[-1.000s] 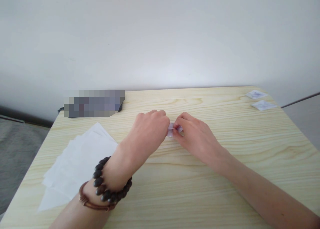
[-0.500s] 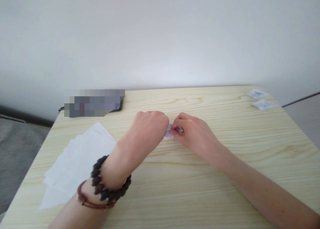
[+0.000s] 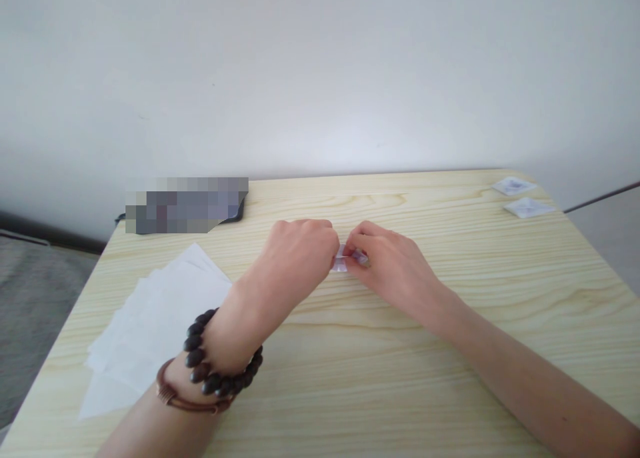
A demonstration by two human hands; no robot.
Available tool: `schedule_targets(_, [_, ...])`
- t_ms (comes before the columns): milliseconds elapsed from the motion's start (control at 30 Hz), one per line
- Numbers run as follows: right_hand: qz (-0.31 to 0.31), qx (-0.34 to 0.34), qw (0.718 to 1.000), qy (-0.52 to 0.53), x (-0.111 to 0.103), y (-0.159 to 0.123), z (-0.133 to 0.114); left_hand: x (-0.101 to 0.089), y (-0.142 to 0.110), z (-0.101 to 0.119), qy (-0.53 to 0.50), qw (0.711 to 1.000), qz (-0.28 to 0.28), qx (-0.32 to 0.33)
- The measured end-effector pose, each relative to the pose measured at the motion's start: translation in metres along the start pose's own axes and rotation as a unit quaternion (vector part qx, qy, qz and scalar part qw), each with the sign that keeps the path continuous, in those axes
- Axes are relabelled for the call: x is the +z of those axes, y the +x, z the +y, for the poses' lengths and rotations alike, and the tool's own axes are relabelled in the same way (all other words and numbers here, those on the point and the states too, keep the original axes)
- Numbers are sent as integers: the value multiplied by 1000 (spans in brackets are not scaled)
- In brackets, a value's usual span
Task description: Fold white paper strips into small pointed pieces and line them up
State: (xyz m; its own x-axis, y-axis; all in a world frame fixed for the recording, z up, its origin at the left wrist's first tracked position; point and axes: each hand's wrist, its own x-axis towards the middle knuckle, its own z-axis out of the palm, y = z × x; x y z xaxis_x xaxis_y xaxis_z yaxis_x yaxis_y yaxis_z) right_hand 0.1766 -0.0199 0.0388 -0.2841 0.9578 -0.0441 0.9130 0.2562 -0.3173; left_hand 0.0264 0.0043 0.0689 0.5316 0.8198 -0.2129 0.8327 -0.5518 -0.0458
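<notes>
Pinching a small folded paper (image 3: pixel 340 265) between the thumb and fingers of the right hand (image 3: pixel 393 265); closing the left hand (image 3: pixel 300 255) over its left end, hiding those fingertips. Working at the middle of the wood-grain tabletop (image 3: pixel 400 378). Wearing a dark beaded bracelet (image 3: pixel 195 358) and brown cord bracelet (image 3: pixel 187 404) on the left wrist. Reaching across fanned white paper sheets (image 3: pixel 160 311). Facing two diamond-shaped folded papers (image 3: pixel 528 208) far right, a pixelated dark item (image 3: pixel 187 208) far left.

A small packet (image 3: pixel 339 264) is held between the left hand (image 3: pixel 300 261) and right hand (image 3: pixel 387 261) at frame centre; paper (image 3: pixel 165 311) is spread lower left.
</notes>
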Motion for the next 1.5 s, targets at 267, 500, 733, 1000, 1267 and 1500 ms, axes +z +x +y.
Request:
schedule_targets(267, [-7,-17,1000,-4,-3,-1,1,1,0,0,-10,1000,1,25])
schedule_targets(500, [9,-50,998,-42,3,1,-2,4,1,1,-20,999,24,30])
schedule_targets(733, [16,-50,998,-26,3,-1,4,1,2,-11,-46,998,0,41])
schedule_targets(1000, [-21,-45,998,25,-8,-5,18,-3,3,-28,-157,984,-45,69])
schedule_targets(1267, [-52,-54,995,64,-25,-4,33,-4,3,-27,-148,987,-24,54])
schedule_targets(1500, [-55,-89,994,9,-25,-3,21,-4,2,-22,-122,989,-12,78])
